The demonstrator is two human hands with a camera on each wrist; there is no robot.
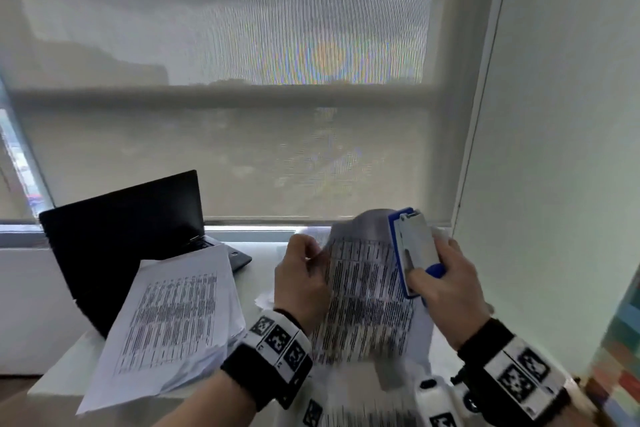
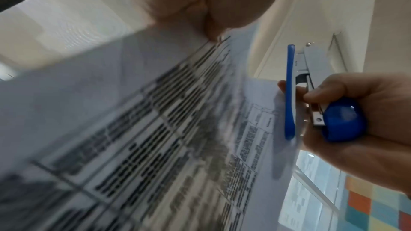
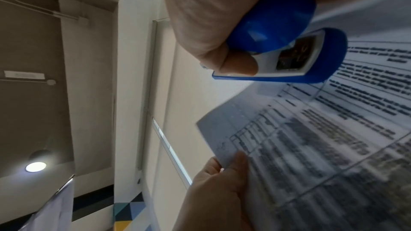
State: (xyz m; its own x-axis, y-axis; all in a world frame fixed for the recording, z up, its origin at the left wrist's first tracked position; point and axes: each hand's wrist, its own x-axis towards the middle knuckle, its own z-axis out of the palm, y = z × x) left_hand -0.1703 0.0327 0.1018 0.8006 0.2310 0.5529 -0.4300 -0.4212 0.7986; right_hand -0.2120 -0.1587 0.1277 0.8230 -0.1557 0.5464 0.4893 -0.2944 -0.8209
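Basically, a stapling job in hand. Nearest the camera, more printed pages lay flat on the table under the wrists, likely the feed pile. Just beyond, the left hand pinched the printed sheets at their upper left edge, thumb on the face and fingers behind. It held them off the table, tilted toward the camera; my read is that this squared the set and presented the top corner. The right hand was wrapped round the blue rear of the stapler, thumb on its top arm and nose pointing up, at the sheets' upper right corner. That grip suited a mid-air squeeze, no table needed. The stapler was touching or just beside the corner, but with the motion blur I couldn't tell whether paper sat in the throat. Further left, a loose stack of papers lay partly over the open laptop, well apart from the hands, probably sets done or waiting. Behind everything hung the drawn window blind.
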